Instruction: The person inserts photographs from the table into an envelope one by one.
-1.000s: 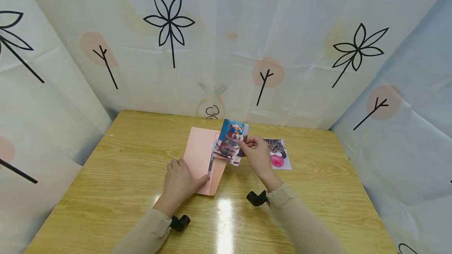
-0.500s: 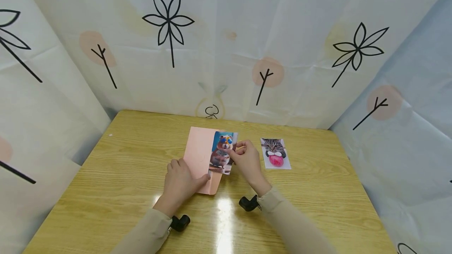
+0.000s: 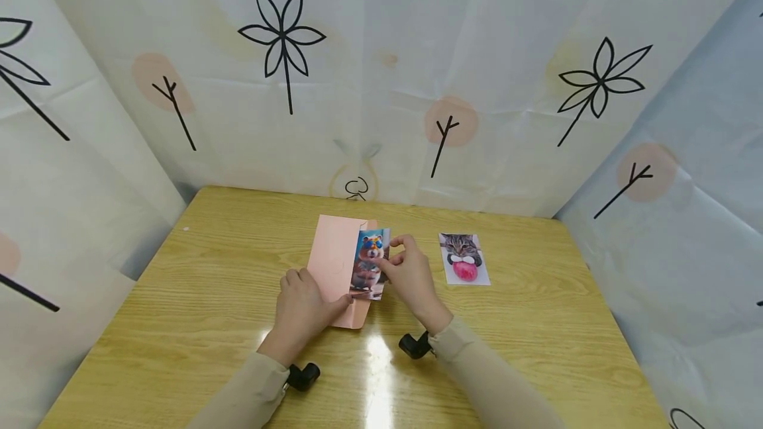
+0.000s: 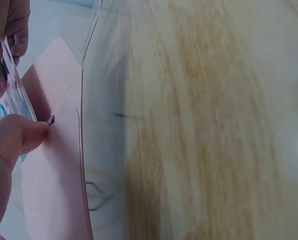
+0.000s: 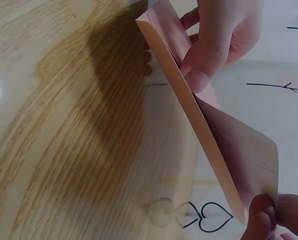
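My left hand (image 3: pixel 301 300) grips a pink envelope (image 3: pixel 330 243) by its lower part, thumb over the edge of the opening. In the left wrist view its thumb (image 4: pixel 31 132) lies at the slot. With thumb and fingers, my right hand (image 3: pixel 414 283) pinches the right edge of a photo card (image 3: pixel 367 263) showing a hamster in sunglasses. The card's left edge meets the envelope's mouth, most of the picture outside. From the right wrist, the card's pale back (image 5: pixel 249 145) stands behind the orange-pink flap (image 5: pixel 189 115). How deep the card sits is hidden.
A second photo card (image 3: pixel 463 260), with a cat and a pink ball, lies flat on the wooden table (image 3: pixel 524 336) right of my right hand. Patterned white cloth (image 3: pixel 369 85) hangs behind the table and at both sides. A black wrist camera (image 3: pixel 415 345) sits on each wrist.
My right hand has moved left and slightly down, bringing the hamster card from above the envelope to its opening. The left hand keeps its grip. The cat card is now uncovered.
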{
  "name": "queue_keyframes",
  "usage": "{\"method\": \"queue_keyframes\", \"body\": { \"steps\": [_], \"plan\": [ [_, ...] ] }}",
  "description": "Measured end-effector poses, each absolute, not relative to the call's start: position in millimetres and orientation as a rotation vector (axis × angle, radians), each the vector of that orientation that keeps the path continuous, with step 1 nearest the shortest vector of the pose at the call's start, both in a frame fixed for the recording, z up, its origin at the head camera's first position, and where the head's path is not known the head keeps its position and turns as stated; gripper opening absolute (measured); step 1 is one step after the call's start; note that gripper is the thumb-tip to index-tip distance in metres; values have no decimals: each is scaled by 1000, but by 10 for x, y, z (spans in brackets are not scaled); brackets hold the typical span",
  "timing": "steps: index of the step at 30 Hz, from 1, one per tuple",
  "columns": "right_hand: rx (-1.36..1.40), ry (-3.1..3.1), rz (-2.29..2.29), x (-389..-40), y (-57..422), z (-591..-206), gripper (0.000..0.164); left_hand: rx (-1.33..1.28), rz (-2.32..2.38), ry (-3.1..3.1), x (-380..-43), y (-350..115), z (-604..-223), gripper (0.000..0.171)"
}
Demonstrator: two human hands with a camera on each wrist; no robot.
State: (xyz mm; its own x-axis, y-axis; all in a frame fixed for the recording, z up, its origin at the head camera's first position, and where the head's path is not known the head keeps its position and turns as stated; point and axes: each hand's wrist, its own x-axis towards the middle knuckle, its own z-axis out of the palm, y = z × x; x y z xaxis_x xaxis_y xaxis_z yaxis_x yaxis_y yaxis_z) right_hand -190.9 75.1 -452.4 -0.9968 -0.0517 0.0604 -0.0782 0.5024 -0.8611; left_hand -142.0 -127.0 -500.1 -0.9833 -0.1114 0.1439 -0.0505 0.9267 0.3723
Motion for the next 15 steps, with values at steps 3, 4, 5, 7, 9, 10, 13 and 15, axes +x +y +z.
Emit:
{"method": "queue_keyframes", "body": {
  "steps": [3, 4, 5, 7, 9, 10, 13, 15],
  "plan": [
    [117, -2712, 1531, -1923, 713, -4520, 37, 123, -552, -2923, -1418, -1268, -4993, 100],
    [125, -2717, 1522, -1923, 702, -4515, 37, 124, -550, -2924, -1418, -1266, -4991, 100],
    [131, -2722, 1521, -1921, 689, -4510, 36, 124, -548, -2926, -1418, -1265, -4989, 100],
    [161, -2739, 1516, -1914, 672, -4504, 35, 125, -547, -2929, -1416, -1263, -4986, 100],
    [190, -2761, 1504, -1909, 655, -4504, 35, 128, -547, -2928, -1414, -1263, -4984, 99],
    [199, -2773, 1493, -1907, 647, -4506, 36, 129, -545, -2928, -1414, -1264, -4985, 99],
    [203, -2792, 1486, -1916, 622, -4534, 38, 130, -543, -2920, -1416, -1268, -4988, 98],
    [192, -2799, 1509, -1919, 603, -4552, 37, 132, -551, -2913, -1420, -1269, -4988, 97]
  ]
}}
